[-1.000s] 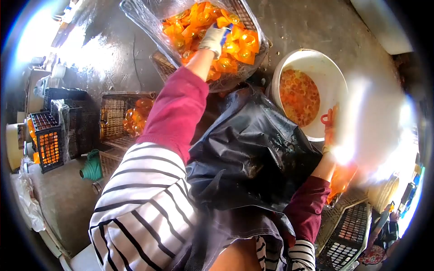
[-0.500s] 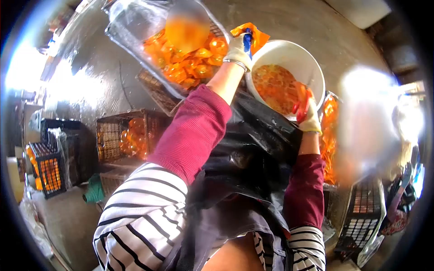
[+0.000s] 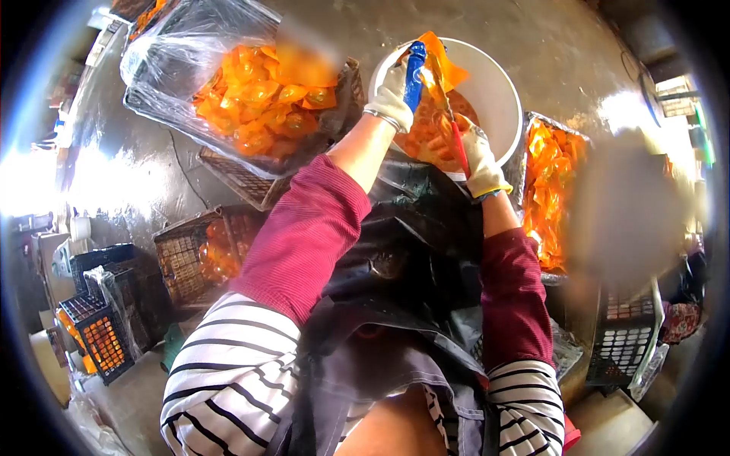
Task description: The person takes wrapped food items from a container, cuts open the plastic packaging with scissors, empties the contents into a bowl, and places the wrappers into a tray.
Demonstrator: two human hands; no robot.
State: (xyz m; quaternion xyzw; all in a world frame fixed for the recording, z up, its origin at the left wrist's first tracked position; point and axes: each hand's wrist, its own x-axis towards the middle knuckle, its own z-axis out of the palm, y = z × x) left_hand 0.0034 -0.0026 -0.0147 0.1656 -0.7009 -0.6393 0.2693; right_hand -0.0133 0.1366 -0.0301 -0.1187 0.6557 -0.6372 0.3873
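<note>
My gloved left hand point(image 3: 394, 93) is closed around a blue, handle-like piece point(image 3: 415, 76) and an orange plastic packet point(image 3: 447, 67), above the left side of a white bucket point(image 3: 508, 99). My gloved right hand point(image 3: 479, 156) grips a red-handled tool point(image 3: 460, 148) over the bucket's near right side. Its narrow upper part meets the packet; whether it is a knife or scissors I cannot tell. Inside the bucket lies a wet orange mass point(image 3: 426, 140) with rounded pieces.
A plastic-lined crate of orange packets point(image 3: 258, 99) stands left of the bucket, another crate of orange packets point(image 3: 549, 190) right of it. Further left are a brown crate point(image 3: 182, 258) and a black crate point(image 3: 103, 338). A black apron point(image 3: 403, 235) covers my lap.
My right hand has moved left, bringing the red-handled tool to the orange packet. My left hand still holds the packet, now over the bucket. The view has shifted.
</note>
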